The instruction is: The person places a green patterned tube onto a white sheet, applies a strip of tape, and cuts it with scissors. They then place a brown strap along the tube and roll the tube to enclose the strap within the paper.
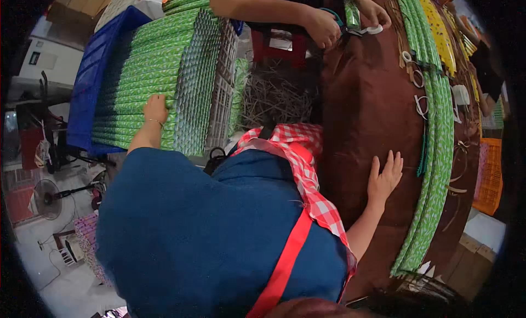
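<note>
My left hand (156, 108) rests on a big stack of green rolls with a white leaf pattern (148, 60), its fingers curled over one of the rolls near their open ends. The stack lies in a blue plastic crate (87, 93). My right hand (385, 175) lies open on the brown cloth (356, 120) that covers the table, fingers spread and holding nothing. To the right of it, long green leaf-patterned rolls (438, 148) lie side by side along the table, with a dark band across them farther up.
Across from me, a co-worker's hands hold scissors (353, 30) and a white strip (374, 29). White tape rolls (461, 95) and loose straps lie beyond the long rolls. Thin scraps (276, 96) fill a space between crate and table. An orange crate (487, 175) stands at right; a fan (48, 199) is at left.
</note>
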Demonstrator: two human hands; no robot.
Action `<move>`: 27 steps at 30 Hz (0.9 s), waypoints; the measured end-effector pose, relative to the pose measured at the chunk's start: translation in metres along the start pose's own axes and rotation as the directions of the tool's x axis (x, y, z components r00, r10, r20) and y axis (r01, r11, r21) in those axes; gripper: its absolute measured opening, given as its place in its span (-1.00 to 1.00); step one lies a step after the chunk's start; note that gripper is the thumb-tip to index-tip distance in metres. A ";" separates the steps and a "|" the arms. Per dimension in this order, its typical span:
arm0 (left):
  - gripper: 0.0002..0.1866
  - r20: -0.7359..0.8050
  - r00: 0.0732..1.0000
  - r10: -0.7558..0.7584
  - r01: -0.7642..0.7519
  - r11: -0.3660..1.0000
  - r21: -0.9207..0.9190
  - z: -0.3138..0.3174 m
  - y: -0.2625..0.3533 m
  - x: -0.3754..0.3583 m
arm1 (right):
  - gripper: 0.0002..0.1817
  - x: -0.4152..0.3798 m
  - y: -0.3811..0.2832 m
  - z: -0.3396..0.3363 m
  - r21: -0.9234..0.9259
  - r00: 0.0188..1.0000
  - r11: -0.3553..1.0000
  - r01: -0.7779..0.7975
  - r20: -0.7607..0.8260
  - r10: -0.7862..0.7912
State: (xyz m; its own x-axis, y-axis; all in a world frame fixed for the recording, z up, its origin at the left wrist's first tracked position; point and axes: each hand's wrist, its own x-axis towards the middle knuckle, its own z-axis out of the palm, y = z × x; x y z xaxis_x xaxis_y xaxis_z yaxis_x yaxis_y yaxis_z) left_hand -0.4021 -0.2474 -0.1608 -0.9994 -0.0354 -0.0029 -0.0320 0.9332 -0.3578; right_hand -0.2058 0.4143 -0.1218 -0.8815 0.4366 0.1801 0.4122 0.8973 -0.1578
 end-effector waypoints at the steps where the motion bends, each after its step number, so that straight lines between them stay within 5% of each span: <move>1: -0.72 0.008 0.998 0.069 -0.069 0.997 0.024 -0.001 -0.005 0.004 | -0.39 0.001 0.000 0.000 0.000 0.999 1.000 0.015 -0.035 -0.015; 4: -0.63 0.095 0.903 0.419 -0.418 0.908 -0.039 -0.047 0.008 0.004 | -0.40 0.001 -0.002 -0.004 0.047 1.000 0.999 0.005 -0.024 -0.004; 6: -0.61 -0.140 0.782 0.608 -0.623 0.751 -0.218 -0.069 0.049 0.004 | -0.49 0.000 -0.008 -0.004 0.030 0.993 0.998 0.055 -0.105 -0.052; 9: -0.54 0.060 0.744 0.665 -0.470 0.585 -0.661 -0.135 0.170 0.009 | -0.59 -0.016 -0.019 -0.015 0.101 0.971 0.975 0.197 -0.160 -0.180; 11: -0.54 0.032 0.584 0.811 -0.579 0.445 -0.683 -0.178 0.256 0.012 | -0.71 -0.033 -0.060 -0.041 0.317 0.921 0.869 0.380 -0.219 -0.322; 13: -0.57 -0.104 0.372 0.922 -0.594 0.151 -0.790 -0.226 0.334 0.002 | -0.81 -0.047 -0.096 -0.059 0.432 0.875 0.764 0.480 -0.174 -0.452; 16: -0.52 -0.107 -0.024 0.994 -0.662 -0.096 -0.743 -0.301 0.446 -0.034 | -0.81 -0.055 -0.131 -0.071 0.324 0.754 0.683 0.654 -0.351 -0.556; 19: -0.45 -0.097 -0.210 0.973 -0.614 -0.208 -0.762 -0.363 0.526 -0.117 | -0.69 -0.050 -0.141 -0.100 0.180 0.751 0.746 0.641 -0.351 -0.560; 20: -0.41 0.037 -0.304 0.952 -0.628 -0.171 -0.759 -0.391 0.537 -0.148 | -0.60 -0.053 -0.138 -0.108 0.201 0.820 0.802 0.563 -0.256 -0.512; 22: -0.37 -0.016 -0.462 0.887 -0.631 -0.342 -0.696 -0.411 0.549 -0.205 | -0.52 -0.057 -0.126 -0.117 0.122 0.894 0.886 0.446 -0.110 -0.435; 23: -0.37 -0.034 -0.517 0.855 -0.648 -0.418 -0.637 -0.415 0.557 -0.237 | -0.49 -0.058 -0.118 -0.115 0.290 0.940 0.905 0.311 0.050 -0.338; 25: -0.36 -0.127 -0.629 0.767 -0.592 -0.579 -0.560 -0.428 0.542 -0.288 | -0.68 -0.071 -0.118 -0.140 0.258 0.925 0.965 0.042 0.355 -0.135; 27: -0.38 -0.140 -0.666 0.732 -0.595 -0.635 -0.493 -0.436 0.537 -0.342 | -0.62 -0.085 -0.114 -0.159 0.271 0.918 0.962 -0.028 0.388 -0.083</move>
State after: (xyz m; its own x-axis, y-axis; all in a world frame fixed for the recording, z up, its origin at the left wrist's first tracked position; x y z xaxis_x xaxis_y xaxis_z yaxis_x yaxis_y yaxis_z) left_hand -0.0837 0.4213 0.0553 0.6404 0.7570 -0.1298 0.6069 -0.3952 0.6896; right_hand -0.1408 0.2852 0.0353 -0.9326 0.3011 -0.1987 0.3587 0.8336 -0.4201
